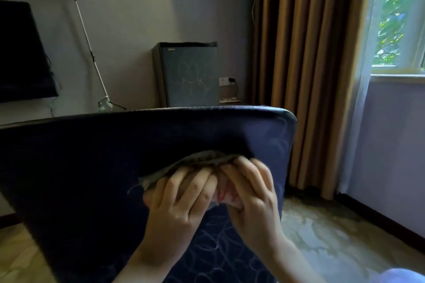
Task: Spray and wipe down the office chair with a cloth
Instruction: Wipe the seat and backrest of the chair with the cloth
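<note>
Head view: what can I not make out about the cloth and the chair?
Head view:
- cloth: mostly covered by the left hand and right hand.
- chair: base hidden behind its own back; left side cut off by the frame edge.

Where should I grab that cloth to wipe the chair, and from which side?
Grab the bunched lower part of the cloth, coming from below on your side, as the left hand and right hand do. Its top edge lies spread against the chair back, so holding low probably leaves that part free to rub.
</note>
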Motion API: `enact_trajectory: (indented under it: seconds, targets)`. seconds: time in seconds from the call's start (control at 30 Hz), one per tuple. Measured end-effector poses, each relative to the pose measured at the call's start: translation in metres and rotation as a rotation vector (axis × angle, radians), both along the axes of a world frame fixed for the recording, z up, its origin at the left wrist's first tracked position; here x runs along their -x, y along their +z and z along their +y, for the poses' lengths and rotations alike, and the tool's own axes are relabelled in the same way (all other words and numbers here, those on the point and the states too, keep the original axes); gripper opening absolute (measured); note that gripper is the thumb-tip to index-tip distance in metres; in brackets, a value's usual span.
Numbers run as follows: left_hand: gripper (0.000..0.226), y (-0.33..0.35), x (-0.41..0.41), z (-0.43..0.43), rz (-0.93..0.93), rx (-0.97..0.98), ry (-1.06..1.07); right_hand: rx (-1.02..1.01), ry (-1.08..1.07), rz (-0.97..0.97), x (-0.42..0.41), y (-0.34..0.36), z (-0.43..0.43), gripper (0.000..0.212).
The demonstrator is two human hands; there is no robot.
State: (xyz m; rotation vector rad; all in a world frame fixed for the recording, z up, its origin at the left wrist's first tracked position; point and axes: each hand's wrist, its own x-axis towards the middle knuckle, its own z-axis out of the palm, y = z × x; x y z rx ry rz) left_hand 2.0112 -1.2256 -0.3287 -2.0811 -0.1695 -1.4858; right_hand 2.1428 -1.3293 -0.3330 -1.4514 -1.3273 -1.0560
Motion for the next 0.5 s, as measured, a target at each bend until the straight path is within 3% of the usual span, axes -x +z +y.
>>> enact_trajectory:
  seconds: [0.17, 0.3, 0.5]
  targets:
    - [0.022, -0.031, 0.011, 0.011, -0.028, 0.049, -0.007, -0.009, 0.061, 0.000, 0.013, -0.032, 0.018, 0.046]
    - [0.023, -0.048, 0.021, 0.013, -0.014, 0.097, 0.007, -0.055, 0.100, -0.003, 0.022, -0.053, 0.024, 0.028]
    - [0.027, -0.035, 0.034, -0.023, 0.030, 0.170, -0.035, 0.011, 0.145, -0.003, 0.036, -0.039, -0.013, 0.029]
